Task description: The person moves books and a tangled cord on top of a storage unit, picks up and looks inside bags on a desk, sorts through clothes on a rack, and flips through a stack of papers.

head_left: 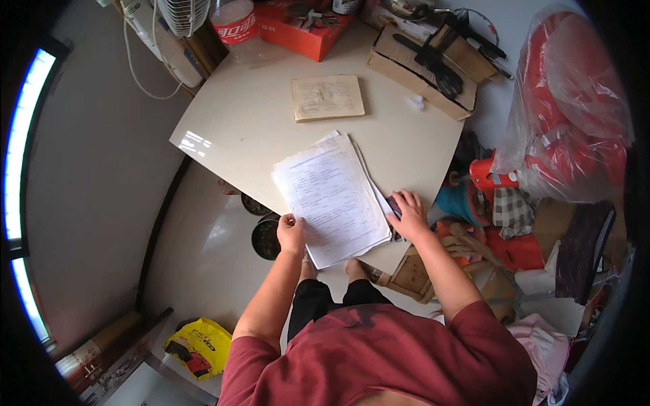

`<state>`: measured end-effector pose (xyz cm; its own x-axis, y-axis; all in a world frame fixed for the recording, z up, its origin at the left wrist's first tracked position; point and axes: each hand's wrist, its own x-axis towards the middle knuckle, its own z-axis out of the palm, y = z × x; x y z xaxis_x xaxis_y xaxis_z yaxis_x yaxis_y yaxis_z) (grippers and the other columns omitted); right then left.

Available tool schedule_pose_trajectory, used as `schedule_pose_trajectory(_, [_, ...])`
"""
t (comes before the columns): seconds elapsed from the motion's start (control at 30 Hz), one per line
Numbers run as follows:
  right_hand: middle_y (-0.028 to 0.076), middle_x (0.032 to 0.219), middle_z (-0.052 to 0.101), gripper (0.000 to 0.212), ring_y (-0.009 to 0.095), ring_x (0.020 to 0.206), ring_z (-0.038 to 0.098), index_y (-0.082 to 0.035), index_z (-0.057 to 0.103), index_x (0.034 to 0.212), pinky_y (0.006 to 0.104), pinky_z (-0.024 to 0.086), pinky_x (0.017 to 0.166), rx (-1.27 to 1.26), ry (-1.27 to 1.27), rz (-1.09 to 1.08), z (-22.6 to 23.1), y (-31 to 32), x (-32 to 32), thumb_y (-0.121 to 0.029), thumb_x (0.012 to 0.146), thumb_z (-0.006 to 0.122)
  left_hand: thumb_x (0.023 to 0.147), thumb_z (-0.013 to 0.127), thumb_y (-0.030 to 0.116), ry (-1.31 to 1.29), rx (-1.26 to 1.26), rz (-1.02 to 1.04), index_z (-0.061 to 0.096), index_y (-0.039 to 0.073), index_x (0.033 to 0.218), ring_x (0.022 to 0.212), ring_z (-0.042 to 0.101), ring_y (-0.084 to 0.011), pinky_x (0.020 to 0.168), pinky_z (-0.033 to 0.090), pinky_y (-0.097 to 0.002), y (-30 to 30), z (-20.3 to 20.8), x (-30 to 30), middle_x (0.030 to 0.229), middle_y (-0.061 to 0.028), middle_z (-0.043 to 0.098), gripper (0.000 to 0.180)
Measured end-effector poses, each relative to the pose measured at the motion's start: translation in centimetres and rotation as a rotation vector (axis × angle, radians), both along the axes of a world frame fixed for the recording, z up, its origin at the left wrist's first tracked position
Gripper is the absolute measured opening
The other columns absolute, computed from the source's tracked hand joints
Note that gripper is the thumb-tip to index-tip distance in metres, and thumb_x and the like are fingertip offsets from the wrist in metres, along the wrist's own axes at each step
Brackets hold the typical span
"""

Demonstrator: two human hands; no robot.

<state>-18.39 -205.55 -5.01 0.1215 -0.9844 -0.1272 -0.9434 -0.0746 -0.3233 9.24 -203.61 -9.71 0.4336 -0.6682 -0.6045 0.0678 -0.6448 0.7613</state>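
Observation:
A stack of printed paper sheets lies tilted on the pale table, its near corner reaching past the table edge. My left hand is closed on the stack's left edge, thumb and fingers pinching the sheets. At the right side, my right hand lies with its fingers apart over a dark, striped object beside the papers. That object is mostly covered by the hand, so its kind cannot be made out. Beyond the stack sits a thick, yellowed booklet with a worn cover.
At the table's back stand a clear bottle with a red label and a red box. A cardboard box with a black tool on it is at the back right. Red items in a plastic bag crowd the right. Dark pots stand below, left.

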Motion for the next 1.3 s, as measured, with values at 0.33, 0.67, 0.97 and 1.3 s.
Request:
schedule_pose_trajectory(0.33, [0.012, 0.098, 0.052, 0.026, 0.027, 0.089, 0.05, -0.005, 0.057, 0.089, 0.0325, 0.04, 0.08, -0.031, -0.486, -0.302, -0.8, -1.5, -3.6, 0.001, 0.066, 0.048, 0.062, 0.068, 0.028, -0.863, -0.041, -1.008, 0.021, 0.01, 0.129, 0.124, 0.011, -0.034, 0.099, 0.014, -0.045, -1.2, 3.4, -1.5, 0.134, -0.0177, 0.012, 0.084])
schedule_pose_trajectory(0.67, [0.013, 0.112, 0.043, 0.036, 0.032, 0.101, 0.04, -0.007, 0.052, 0.098, 0.0376, 0.035, 0.087, -0.275, -0.393, 0.189, -0.9, -12.0, 9.9, 0.004, 0.064, 0.048, 0.064, 0.066, 0.032, -0.902, -0.067, -1.072, 0.021, 0.009, 0.129, 0.123, 0.014, -0.0355, 0.099, 0.015, -0.0434, -1.7, 3.4, -1.3, 0.133, -0.021, 0.015, 0.082])
schedule_pose_trajectory(0.97, [0.008, 0.112, 0.042, 0.039, 0.032, 0.104, 0.037, -0.01, 0.054, 0.099, 0.0365, 0.036, 0.087, 0.146, -0.085, 0.294, -2.2, -4.2, 0.4, 0.004, 0.062, 0.048, 0.065, 0.065, 0.034, -0.884, -0.041, -1.06, 0.02, 0.009, 0.129, 0.124, 0.012, -0.0349, 0.1, 0.014, -0.0433, -1.7, 3.3, -1.5, 0.133, -0.0205, 0.014, 0.083])
schedule_pose_trajectory(1.3, [0.014, 0.109, 0.046, 0.032, 0.031, 0.1, 0.044, -0.004, 0.051, 0.101, 0.0365, 0.036, 0.086, 0.044, -0.424, 0.072, -0.6, -0.3, 4.0, -0.012, 0.07, 0.055, 0.068, 0.058, 0.009, -0.383, -0.057, -0.319, 0.041, -0.003, 0.112, 0.097, 0.044, -0.0318, 0.085, 0.037, -0.0346, 3.9, 1.1, -1.5, 0.107, -0.0201, 0.043, 0.049])
